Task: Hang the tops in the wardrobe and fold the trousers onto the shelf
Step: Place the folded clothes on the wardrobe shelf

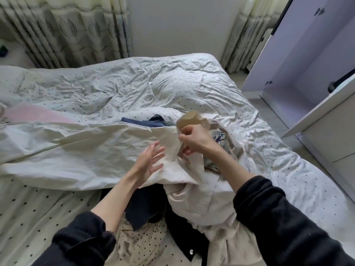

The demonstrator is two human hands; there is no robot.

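- The long cream cotton garment [92, 150], probably trousers, lies stretched across the bed with the polka-dot white duvet [153, 81], its near end at the clothes pile by the bed's near edge
- The right hand [194, 137] has its grip closed, pinching the garment's end where a tan lining or waistband [192, 120] shows; the left hand [148, 162] is open, fingers spread, hovering at or just touching the cloth beside it
- Under and beside that end sits the pile: a dark navy piece [142, 210], a spotted cream top [142, 244] and a crumpled white garment [201, 204]
- The open lilac-white wardrobe [299, 60] stands to the right of the bed, well apart from the pile
- Risk: with only one hand gripping, a lift could drag pile items along or off the bed edge
- Risk: the cloth is creased, so a fold started now would likely set crooked
- Risk: if this is a top and not trousers, folding would be the wrong step; I cannot tell for certain
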